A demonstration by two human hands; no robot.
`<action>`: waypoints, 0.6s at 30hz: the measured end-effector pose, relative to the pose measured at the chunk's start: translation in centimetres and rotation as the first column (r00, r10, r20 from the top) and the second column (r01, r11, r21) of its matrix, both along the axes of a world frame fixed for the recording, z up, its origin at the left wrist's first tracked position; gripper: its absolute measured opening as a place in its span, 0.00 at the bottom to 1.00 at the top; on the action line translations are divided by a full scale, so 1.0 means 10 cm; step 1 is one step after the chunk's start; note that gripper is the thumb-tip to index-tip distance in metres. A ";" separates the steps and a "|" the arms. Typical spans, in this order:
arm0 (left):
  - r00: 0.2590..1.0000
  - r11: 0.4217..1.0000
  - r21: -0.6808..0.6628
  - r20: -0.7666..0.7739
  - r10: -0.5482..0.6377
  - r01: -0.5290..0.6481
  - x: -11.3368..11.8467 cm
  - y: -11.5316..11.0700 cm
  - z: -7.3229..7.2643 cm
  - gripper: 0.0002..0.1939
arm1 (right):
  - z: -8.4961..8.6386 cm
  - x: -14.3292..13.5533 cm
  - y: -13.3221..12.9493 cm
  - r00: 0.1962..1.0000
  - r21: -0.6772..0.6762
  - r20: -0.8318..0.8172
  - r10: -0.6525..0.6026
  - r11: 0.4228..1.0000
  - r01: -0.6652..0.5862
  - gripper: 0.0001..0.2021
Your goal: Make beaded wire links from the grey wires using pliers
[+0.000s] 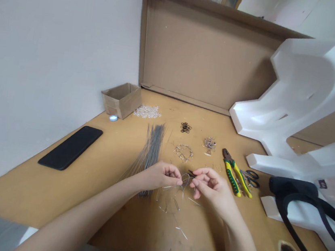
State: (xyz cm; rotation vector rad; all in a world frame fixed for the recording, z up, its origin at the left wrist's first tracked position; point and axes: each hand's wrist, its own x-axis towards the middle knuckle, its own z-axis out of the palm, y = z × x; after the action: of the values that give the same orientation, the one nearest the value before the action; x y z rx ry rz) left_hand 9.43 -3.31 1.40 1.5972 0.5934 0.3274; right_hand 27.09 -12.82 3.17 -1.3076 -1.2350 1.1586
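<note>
My left hand (167,175) is closed in a pinch on a thin bent wire (186,176), which curves in a small loop between my hands. Opposite it, my right hand (210,184) is closed too, thumb and forefinger together at the wire's other side. A small dark slender piece (191,173) shows by the right fingertips; its kind cannot be made out. Below the hands lie loose bent wire pieces (169,209). A bundle of straight grey wires (154,144) passes beneath my left wrist. Just beyond the hands is a ring-shaped wire piece (183,152).
Pliers with yellow-green handles (235,172) and scissors (251,178) lie right. Farther back are black rings (186,127), a small wire heap (210,143), clear beads (147,111) and a cardboard box (122,99). A black phone (70,147) lies left; white foam (300,89) stands right.
</note>
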 end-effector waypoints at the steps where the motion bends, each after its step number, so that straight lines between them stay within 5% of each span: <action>1: 1.000 1.000 -0.003 0.002 0.004 -0.004 0.00 0.00 0.00 0.10 | 0.01 0.00 0.00 1.000 0.002 0.000 0.002 1.000 -0.002 0.10; 8: 0.967 0.976 -0.096 0.143 0.210 -0.197 -0.01 0.02 0.07 0.10 | 0.02 0.00 0.04 0.993 -0.017 -0.051 -0.108 0.994 0.107 0.12; 14: 0.929 0.951 -0.146 0.217 0.299 -0.272 -0.02 0.03 0.08 0.10 | -0.13 -0.20 0.06 0.955 -0.240 -0.261 0.138 0.949 -0.203 0.16; 18: 0.931 0.956 -0.145 0.229 0.284 -0.256 -0.02 0.02 0.07 0.11 | -0.15 -0.26 0.06 0.931 -0.267 -0.353 0.094 0.943 -0.197 0.15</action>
State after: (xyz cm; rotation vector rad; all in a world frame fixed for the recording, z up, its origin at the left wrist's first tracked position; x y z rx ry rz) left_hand 9.27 -3.09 2.11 1.3403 0.6267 0.6782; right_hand 24.45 -12.18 1.70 -1.1797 -0.9419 1.6538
